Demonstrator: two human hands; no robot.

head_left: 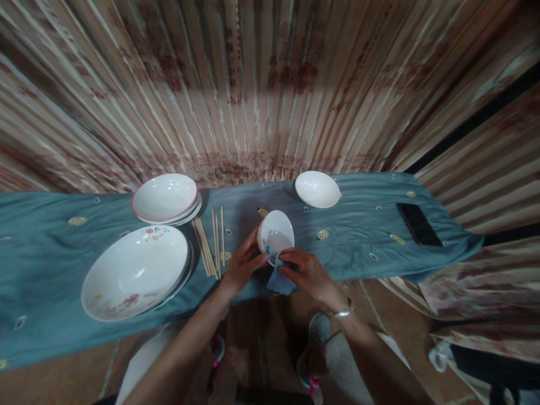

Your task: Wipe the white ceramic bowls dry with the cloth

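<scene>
A small white bowl (276, 228) is tilted toward me above the front edge of the table. My left hand (243, 263) is closed on its left side, with the thumb at the rim. In my right hand (307, 271) a blue cloth (280, 281) is pinched. Part of the cloth lies against the bowl's near rim and inside, and the rest hangs below. Several wooden chopsticks (205, 247) lie on the table just left of my left hand. Another white bowl (317, 189) stands farther back, to the right.
Stacked white bowls with a red rim (166, 197) stand at the back left. Nearer lies a stack topped by a large floral bowl (135, 275). A black phone (418, 225) rests at the right end of the blue tablecloth (350, 242). A pleated curtain (270, 112) hangs behind.
</scene>
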